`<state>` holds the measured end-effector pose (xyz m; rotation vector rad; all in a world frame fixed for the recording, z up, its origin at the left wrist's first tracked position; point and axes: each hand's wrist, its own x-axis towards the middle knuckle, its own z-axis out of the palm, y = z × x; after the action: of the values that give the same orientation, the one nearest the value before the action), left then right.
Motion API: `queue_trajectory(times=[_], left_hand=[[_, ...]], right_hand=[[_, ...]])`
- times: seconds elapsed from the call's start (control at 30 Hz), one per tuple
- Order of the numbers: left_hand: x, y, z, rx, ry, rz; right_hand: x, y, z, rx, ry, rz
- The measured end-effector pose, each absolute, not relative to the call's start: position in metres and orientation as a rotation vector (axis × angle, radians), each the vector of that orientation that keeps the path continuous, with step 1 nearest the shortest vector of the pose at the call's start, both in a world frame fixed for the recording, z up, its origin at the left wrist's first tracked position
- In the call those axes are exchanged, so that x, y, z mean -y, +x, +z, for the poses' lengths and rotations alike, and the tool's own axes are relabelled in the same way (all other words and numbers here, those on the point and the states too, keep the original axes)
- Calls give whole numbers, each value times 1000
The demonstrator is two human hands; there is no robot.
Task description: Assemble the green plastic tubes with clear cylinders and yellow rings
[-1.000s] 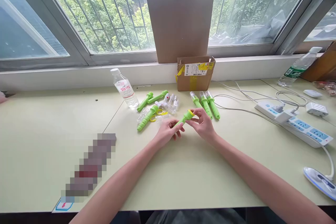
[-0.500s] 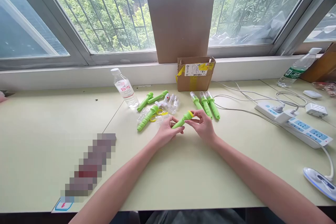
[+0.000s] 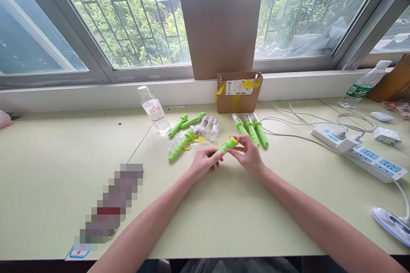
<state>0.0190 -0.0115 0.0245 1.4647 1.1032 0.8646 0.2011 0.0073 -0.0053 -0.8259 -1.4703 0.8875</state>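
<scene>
My left hand (image 3: 205, 160) is closed around the lower part of a green plastic tube (image 3: 226, 145), which tilts up to the right above the table. At its upper end sits a yellow ring (image 3: 234, 140), pinched between the fingers of my right hand (image 3: 248, 155). Left of my hands lie more green tubes (image 3: 181, 146), loose yellow rings (image 3: 196, 138), clear plastic covers (image 3: 176, 141) and small white parts with red dots (image 3: 204, 120). Just beyond my right hand are three green tubes with clear tops (image 3: 257, 126), lying side by side.
A cardboard box (image 3: 236, 101) stands by the window wall. One water bottle (image 3: 155, 111) is at the back left, another (image 3: 361, 87) at the back right. A power strip (image 3: 360, 152) with cables (image 3: 297, 120) spans the right side. A blurred dark object (image 3: 113, 204) lies front left.
My left hand has shifted slightly down along the green tube, so more of the tube shows. My right hand stays at the yellow ring. The whole view has moved slightly.
</scene>
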Motion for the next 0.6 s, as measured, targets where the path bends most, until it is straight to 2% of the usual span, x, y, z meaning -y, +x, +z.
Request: queue_trajectory(times=[0.6], left_hand=[[12,16,27,-1119,1421,850]], right_hand=[[-6,198,-8,1430,-851,836]])
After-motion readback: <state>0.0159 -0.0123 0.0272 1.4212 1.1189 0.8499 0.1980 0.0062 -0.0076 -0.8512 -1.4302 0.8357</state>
